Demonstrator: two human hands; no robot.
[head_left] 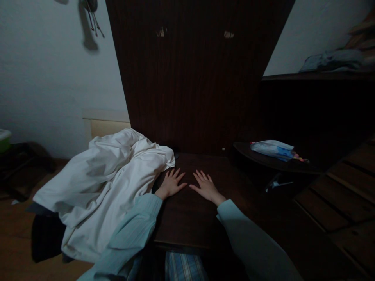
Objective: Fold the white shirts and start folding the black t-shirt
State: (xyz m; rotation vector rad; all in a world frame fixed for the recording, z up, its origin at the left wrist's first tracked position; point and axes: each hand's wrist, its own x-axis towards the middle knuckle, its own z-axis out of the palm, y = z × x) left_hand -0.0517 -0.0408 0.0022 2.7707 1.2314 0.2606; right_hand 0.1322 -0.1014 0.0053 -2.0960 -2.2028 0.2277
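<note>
My left hand (171, 184) lies flat, fingers spread, on a dark wooden surface (190, 222). Beside it, a short gap away, my right hand (206, 187) rests palm down on the same wood with its fingers apart. Neither hand holds anything. A heap of white cloth (114, 175) is bunched up on the left, close against my left wrist and sleeve. Behind both hands rises a tall dark wooden panel (193, 89) with two worn spots near its upper part.
On the right, a small rounded shelf (243, 150) carries a plastic packet (272, 150). Above it, folded cloth (331, 60) lies on a higher shelf. Wooden slats (336, 203) stand at far right. Under the white cloth hangs something black (45, 238). Plaid cloth (184, 265) shows below the surface's front edge.
</note>
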